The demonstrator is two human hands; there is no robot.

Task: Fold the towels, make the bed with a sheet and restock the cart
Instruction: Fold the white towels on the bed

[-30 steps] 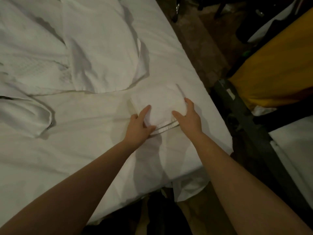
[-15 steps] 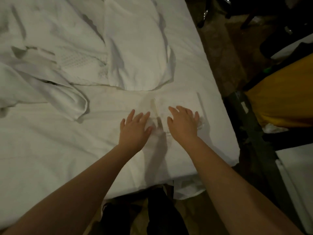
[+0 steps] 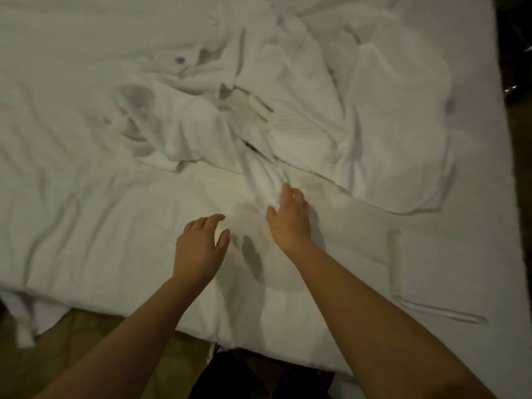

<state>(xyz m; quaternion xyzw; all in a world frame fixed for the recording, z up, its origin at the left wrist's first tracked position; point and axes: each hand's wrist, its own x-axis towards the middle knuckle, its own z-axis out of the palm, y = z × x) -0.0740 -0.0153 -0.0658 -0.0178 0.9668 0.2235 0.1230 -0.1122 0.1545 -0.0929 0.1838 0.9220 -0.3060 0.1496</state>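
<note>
A heap of crumpled white towels point(image 3: 288, 110) lies across the middle of the bed point(image 3: 86, 226), which is covered with a wrinkled white sheet. One bunched towel end point(image 3: 262, 174) trails toward me out of the heap. My right hand point(image 3: 289, 223) grips that end, fingers and thumb curled into the cloth. Just left of it, my left hand point(image 3: 198, 246) hovers over the sheet with relaxed fingers and holds nothing. A flat folded towel point(image 3: 443, 272) with hemmed borders lies at the front right of the bed.
The bed's near edge point(image 3: 144, 315) runs across the bottom, with brown floor point(image 3: 86, 355) below it. A sheet corner point(image 3: 23, 321) hangs down at the left. Dark floor point(image 3: 518, 82) shows past the bed's right edge.
Both hands left the folded towel and moved left. My right hand took hold of a crumpled towel's end. The view swung left, so the cart is out of sight.
</note>
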